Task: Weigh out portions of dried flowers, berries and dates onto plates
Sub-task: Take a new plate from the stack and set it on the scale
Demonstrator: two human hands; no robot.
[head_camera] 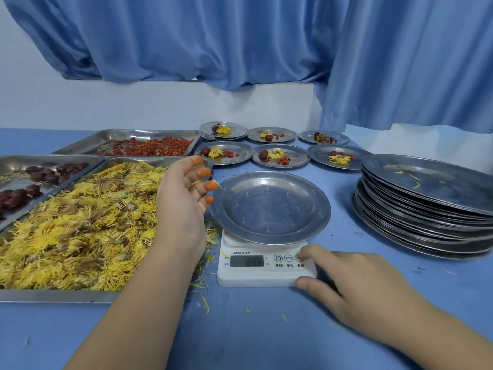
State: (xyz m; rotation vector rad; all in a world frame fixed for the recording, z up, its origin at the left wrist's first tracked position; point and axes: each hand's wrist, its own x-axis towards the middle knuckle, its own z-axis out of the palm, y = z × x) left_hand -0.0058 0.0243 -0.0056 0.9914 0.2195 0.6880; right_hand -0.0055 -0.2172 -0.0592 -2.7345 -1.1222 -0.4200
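An empty steel plate (269,206) sits level on my white kitchen scale (262,263), overhanging the platform on all sides. The scale lies on the blue desk (253,329) with its long side running left to right and its display facing me; the digits are blurred and I cannot read them.

My left hand (184,198) reaches forward from the lower left, forearm angled up and to the right, palm turned toward the plate. Its grip is loose and released: the fingers are spread and slightly curled, their tips stained orange, and they hover just beside the plate's left rim. Whether one fingertip touches the rim I cannot tell. It holds nothing.

My right hand (354,287) comes in from the lower right, lying low over the desk. Its index finger is stretched onto the rightmost button of the scale, and the thumb rests against the scale's front right corner. The other fingers are curled under; nothing is clasped.

To my left is a long tray of dried yellow flowers (80,228), its long axis running away from me. Beyond it on the left lies a tray of dark dates (40,180), and behind that a tray of red berries (152,146). Loose petals are scattered on the desk between the flower tray and the scale.

Beyond the scale, six filled plates (280,153) stand in two rows of three, each with a flower, a date and some berries. A stack of empty plates (426,204) stands to the right.
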